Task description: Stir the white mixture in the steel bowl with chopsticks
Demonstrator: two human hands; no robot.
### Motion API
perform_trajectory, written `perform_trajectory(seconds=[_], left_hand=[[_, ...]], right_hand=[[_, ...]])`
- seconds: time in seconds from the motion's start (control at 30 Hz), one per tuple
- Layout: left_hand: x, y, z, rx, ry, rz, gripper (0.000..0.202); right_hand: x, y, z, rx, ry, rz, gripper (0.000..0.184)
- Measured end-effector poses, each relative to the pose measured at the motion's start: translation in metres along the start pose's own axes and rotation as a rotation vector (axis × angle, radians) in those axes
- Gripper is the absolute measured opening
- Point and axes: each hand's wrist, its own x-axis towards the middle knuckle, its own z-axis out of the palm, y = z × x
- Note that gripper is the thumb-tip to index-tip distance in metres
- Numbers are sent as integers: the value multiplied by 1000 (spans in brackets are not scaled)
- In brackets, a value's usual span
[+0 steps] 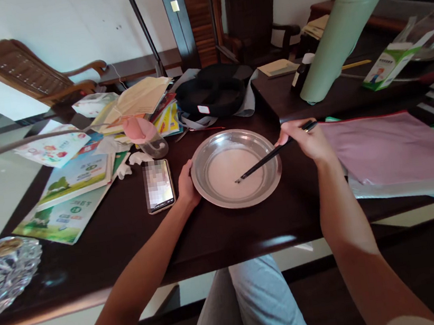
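A round metal pan (273, 179) sits on the dark table (219, 237) in front of me, with a thin layer of whitish liquid in its bottom. My left hand (186, 186) grips the pan's left rim, fingers curled round it. My right hand (305, 139) is closed on a pair of dark chopsticks (268, 158), whose tips rest in the liquid near the pan's middle. A phone (158, 185) lies flat just left of my left hand.
Children's books (70, 176) and papers cover the table's left. A pink-lidded cup (145, 134) stands behind the phone, a black bag (211, 94) behind the pan. A green roll (333, 46), a small box (386, 65) and pink folders (391, 150) lie right. A glass dish (3, 273) sits far left.
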Motion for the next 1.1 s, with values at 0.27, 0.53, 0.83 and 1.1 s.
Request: perform_trajectory(seconds=[0.27, 0.53, 0.83, 1.1], left_hand=[[0, 0, 0, -1, -7, -10, 28], [0, 0, 1, -4, 8, -6, 26], [-1, 1, 2, -9, -4, -18, 26], [-2, 2, 3, -8, 0, -22, 25]], right_hand=[[3, 2, 3, -58, 53, -51, 47], [0, -3, 8, 5, -140, -6, 49], [2, 5, -4, -16, 104, -49, 50], [3, 0, 13, -27, -133, -82, 47]])
